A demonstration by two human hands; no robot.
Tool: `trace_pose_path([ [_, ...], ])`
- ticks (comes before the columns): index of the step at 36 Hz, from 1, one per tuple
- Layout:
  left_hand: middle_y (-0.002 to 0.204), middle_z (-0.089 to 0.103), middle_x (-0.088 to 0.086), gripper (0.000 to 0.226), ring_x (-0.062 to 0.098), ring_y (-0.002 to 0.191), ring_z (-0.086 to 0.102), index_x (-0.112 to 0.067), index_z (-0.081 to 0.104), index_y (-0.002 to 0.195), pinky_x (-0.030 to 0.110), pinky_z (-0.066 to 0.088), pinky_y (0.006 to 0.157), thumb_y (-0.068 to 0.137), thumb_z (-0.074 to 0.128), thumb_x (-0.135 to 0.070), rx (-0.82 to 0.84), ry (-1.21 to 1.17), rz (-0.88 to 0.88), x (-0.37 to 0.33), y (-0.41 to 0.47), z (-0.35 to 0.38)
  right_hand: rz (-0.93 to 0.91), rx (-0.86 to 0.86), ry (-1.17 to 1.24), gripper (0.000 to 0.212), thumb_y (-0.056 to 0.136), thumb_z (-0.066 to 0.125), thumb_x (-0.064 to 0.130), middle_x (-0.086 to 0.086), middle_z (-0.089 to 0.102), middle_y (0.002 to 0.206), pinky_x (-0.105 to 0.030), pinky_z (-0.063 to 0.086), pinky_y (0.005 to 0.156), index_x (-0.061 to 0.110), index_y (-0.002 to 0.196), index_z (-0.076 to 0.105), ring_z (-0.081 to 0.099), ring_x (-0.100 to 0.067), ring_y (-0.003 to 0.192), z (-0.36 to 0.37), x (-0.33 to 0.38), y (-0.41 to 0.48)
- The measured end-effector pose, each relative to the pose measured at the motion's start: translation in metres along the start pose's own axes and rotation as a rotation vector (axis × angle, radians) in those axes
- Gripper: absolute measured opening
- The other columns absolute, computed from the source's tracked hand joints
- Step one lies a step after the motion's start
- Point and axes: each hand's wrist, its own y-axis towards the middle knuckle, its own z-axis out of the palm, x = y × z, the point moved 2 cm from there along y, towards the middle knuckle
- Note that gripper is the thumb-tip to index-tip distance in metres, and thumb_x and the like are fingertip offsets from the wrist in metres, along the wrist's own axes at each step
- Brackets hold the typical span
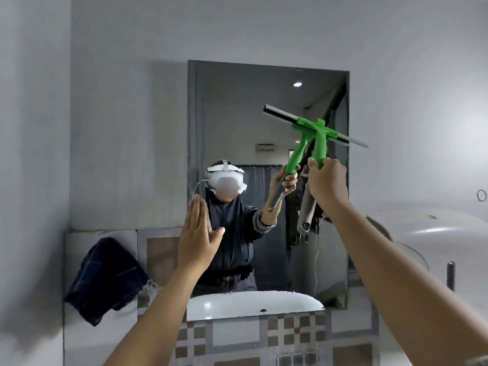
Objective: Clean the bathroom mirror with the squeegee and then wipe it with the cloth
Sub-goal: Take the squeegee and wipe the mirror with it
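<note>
Taking the mirror (237, 122) as my landmark: well off to its left, below the level of its lower corner, a dark blue cloth (105, 278) hangs draped against the wall. Just beside the mirror's left edge, about halfway up, my left hand (196, 237) is raised flat, fingers straight and together, thumb spread out to the side, holding nothing; I cannot tell whether its palm touches the glass. In the glass itself I see my reflection wearing a white headset. Below the mirror's bottom edge the wall is covered in checked tiles (290, 334).

Toward the mirror's right side, my right hand (326, 180) is closed in a fist around the green handle of the squeegee (319, 133). The squeegee sits against the upper right part of the mirror, its black blade tilted, the left end higher and the right end reaching past the mirror's right edge. Its reflection meets it at the glass. To the right of the mirror, lower down, is a white rounded fixture (435, 233).
</note>
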Motion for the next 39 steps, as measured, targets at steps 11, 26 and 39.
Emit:
trace_pose_path([
  [11, 0.154, -0.013, 0.001, 0.088, 0.014, 0.142, -0.009, -0.010, -0.005, 0.146, 0.018, -0.001, 0.110, 0.089, 0.056, -0.037, 0.037, 0.034, 0.117, 0.012, -0.002, -0.006, 0.118, -0.042, 0.183, 0.043, 0.094, 0.045, 0.039, -0.013, 0.061, 0.098, -0.028, 0.047, 0.056, -0.001, 0.093, 0.060, 0.059, -0.022, 0.067, 0.044, 0.024, -0.033],
  [26, 0.156, -0.010, 0.004, 0.084, 0.015, 0.143, -0.008, -0.007, -0.002, 0.146, 0.029, 0.022, 0.112, 0.089, 0.055, -0.031, 0.054, -0.026, 0.187, 0.021, -0.003, -0.010, 0.062, -0.004, 0.201, 0.041, 0.096, 0.042, 0.038, -0.016, 0.057, 0.099, -0.039, 0.051, 0.069, 0.000, 0.093, 0.055, 0.058, -0.028, 0.081, 0.089, 0.053, -0.082],
  [39, 0.154, -0.010, 0.007, 0.074, 0.020, 0.143, -0.009, -0.003, 0.001, 0.145, 0.037, 0.026, 0.113, 0.083, 0.034, -0.024, 0.073, -0.031, 0.162, 0.011, -0.006, -0.015, -0.048, 0.110, 0.097, 0.035, 0.096, 0.043, 0.036, -0.003, 0.051, 0.076, -0.036, 0.049, 0.055, 0.002, 0.092, 0.050, 0.058, -0.025, 0.069, 0.102, 0.057, -0.108],
])
